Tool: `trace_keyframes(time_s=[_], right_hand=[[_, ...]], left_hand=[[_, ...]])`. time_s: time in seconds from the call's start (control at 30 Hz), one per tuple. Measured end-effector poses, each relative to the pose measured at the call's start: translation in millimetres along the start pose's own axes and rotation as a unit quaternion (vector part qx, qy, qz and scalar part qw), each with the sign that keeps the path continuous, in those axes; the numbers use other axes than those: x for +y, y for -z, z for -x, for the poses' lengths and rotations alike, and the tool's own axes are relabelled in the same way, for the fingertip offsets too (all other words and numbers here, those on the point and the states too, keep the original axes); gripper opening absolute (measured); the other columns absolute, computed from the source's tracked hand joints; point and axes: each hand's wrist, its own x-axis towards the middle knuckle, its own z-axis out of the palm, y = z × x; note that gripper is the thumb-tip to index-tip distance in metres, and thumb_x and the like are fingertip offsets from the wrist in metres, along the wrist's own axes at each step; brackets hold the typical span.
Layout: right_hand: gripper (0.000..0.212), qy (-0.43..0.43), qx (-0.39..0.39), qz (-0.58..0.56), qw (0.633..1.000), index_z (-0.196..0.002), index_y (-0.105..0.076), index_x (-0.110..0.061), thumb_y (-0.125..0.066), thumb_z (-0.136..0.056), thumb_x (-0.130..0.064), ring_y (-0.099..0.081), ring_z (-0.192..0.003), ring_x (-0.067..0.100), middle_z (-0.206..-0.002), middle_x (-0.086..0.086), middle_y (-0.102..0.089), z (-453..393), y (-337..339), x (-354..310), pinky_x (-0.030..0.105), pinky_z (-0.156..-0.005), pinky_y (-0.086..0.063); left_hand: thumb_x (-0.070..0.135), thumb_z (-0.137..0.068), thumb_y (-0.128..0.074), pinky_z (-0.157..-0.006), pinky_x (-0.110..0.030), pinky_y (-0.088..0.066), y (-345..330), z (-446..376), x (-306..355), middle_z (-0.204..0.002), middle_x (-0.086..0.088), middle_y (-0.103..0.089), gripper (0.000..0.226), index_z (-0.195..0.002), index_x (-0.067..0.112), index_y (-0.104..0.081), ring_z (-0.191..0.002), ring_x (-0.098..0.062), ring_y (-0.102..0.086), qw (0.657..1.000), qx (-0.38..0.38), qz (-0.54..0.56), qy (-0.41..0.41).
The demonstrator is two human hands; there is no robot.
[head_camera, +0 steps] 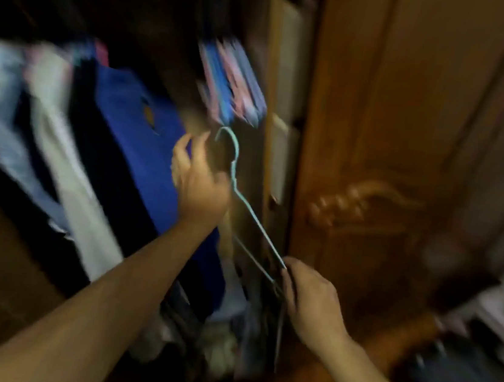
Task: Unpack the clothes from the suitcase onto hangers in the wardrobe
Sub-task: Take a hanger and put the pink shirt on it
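Right hand (310,296), at lower centre of the frame, is pinching the light blue wire hanger (244,202) by its lower corner while the left hand (201,181), fingers loosely spread, is hovering beside its neck, and probably should be steadying it before clothing goes on.

Left hand (201,181) raised, forearm stretched forward, fingers loosely curled and spread, gripping nothing. Right hand (310,299) lower, fingers pinched round a thin hanger (243,202).
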Motion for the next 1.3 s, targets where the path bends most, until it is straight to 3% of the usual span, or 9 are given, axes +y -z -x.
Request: trace_keyframes(time_s=[0.13,0.27,0.47,0.57,0.67,0.8,0.97,1.13,1.3], right_hand=[[0.023,-0.174,-0.050,0.002,0.984,-0.116,-0.057,-0.024,-0.040,-0.104,-0.034,-0.063,-0.086,0.015,-0.098,-0.003,-0.069,161.1,28.2,51.1,0.026,-0.071,-0.045],[0.017,-0.307,-0.115,-0.001,0.945,-0.106,-0.058,-0.017,-0.045,-0.103,-0.027,-0.061,-0.083,0.019,-0.093,0.000,-0.066,274.2,62.4,65.4,0.029,-0.072,-0.045],[0.015,-0.494,-0.198,-0.010,0.847,-0.096,-0.035,-0.037,-0.049,-0.099,-0.032,-0.064,-0.078,0.019,-0.081,-0.012,-0.061,412.6,102.4,62.5,0.036,-0.069,-0.047],[0.017,-0.545,-0.264,-0.011,0.796,-0.107,-0.053,-0.031,-0.049,-0.091,-0.034,-0.067,-0.092,0.018,-0.097,-0.005,-0.069,451.6,108.0,76.5,0.030,-0.078,-0.050],[0.026,-0.616,-0.128,-0.184,0.755,-0.121,-0.063,-0.025,-0.064,-0.096,-0.035,-0.065,-0.081,0.003,-0.101,-0.007,-0.071,451.7,99.8,88.1,0.019,-0.076,-0.051],[0.019,-0.642,0.006,-0.283,0.713,-0.092,-0.072,-0.005,-0.062,-0.099,-0.020,-0.060,-0.071,0.013,-0.075,-0.001,-0.068,443.3,97.0,127.9,0.025,-0.065,-0.047],[0.018,-0.725,0.051,-0.233,0.646,-0.078,-0.075,-0.017,-0.072,-0.086,-0.001,-0.056,-0.057,0.010,-0.063,0.002,-0.068,502.1,81.2,211.3,0.026,-0.058,-0.044],[0.017,-0.793,0.163,-0.160,0.564,-0.109,-0.074,-0.010,-0.067,-0.093,-0.010,-0.055,-0.053,0.009,-0.075,0.008,-0.067,598.1,28.7,315.7,0.023,-0.052,-0.045],[0.019,-0.751,0.253,-0.167,0.586,-0.119,-0.061,-0.014,-0.052,-0.102,-0.015,-0.056,-0.052,0.004,-0.073,0.009,-0.059,642.4,-32.3,410.7,0.022,-0.050,-0.047]], left_hand=[[0.005,-0.080,-0.056,-0.112,-0.050,-0.036,-73.0,138.4,-62.2,-0.150,-0.016,-0.039,0.064,-0.143,0.014,-0.048,-0.136,-0.038,-0.040,0.968,-0.243,-0.057,0.024],[0.022,-0.088,-0.062,-0.109,-0.058,-0.037,-123.8,243.9,-84.5,-0.148,-0.020,-0.041,0.063,-0.149,0.019,-0.045,-0.133,-0.044,-0.041,0.862,-0.479,-0.133,-0.102],[0.039,-0.097,-0.034,-0.073,-0.049,-0.054,-152.8,357.8,-99.5,-0.083,-0.010,-0.069,0.030,-0.083,0.026,-0.057,-0.080,-0.039,-0.066,0.700,-0.654,-0.168,-0.232],[0.034,-0.103,-0.047,-0.065,-0.041,-0.051,-148.4,394.6,-69.5,-0.086,-0.006,-0.068,0.018,-0.092,0.024,-0.057,-0.080,-0.033,-0.068,0.598,-0.730,-0.131,-0.303],[0.035,-0.104,-0.043,-0.072,-0.036,-0.049,-137.6,433.4,-17.8,-0.108,-0.001,-0.065,0.015,-0.112,0.029,-0.054,-0.098,-0.029,-0.068,0.511,-0.752,-0.121,-0.400],[0.032,-0.107,-0.038,-0.084,-0.038,-0.049,-143.2,469.4,21.4,-0.121,-0.001,-0.061,0.024,-0.125,0.029,-0.054,-0.107,-0.027,-0.063,0.531,-0.744,-0.175,-0.367],[0.031,-0.102,-0.048,-0.108,-0.041,-0.040,-187.6,525.3,0.8,-0.151,-0.001,-0.038,0.051,-0.152,0.028,-0.038,-0.136,-0.024,-0.039,0.619,-0.738,-0.190,-0.189],[0.023,-0.101,-0.050,-0.107,-0.043,-0.041,-300.9,626.6,-75.4,-0.152,-0.011,-0.039,0.051,-0.151,0.016,-0.040,-0.136,-0.032,-0.042,0.603,-0.768,-0.186,-0.113],[0.037,-0.094,-0.062,-0.122,-0.043,-0.022,-453.7,744.6,-173.0,-0.160,-0.010,-0.022,0.074,-0.155,0.015,-0.028,-0.148,-0.031,-0.023,0.557,-0.781,-0.154,-0.238]])
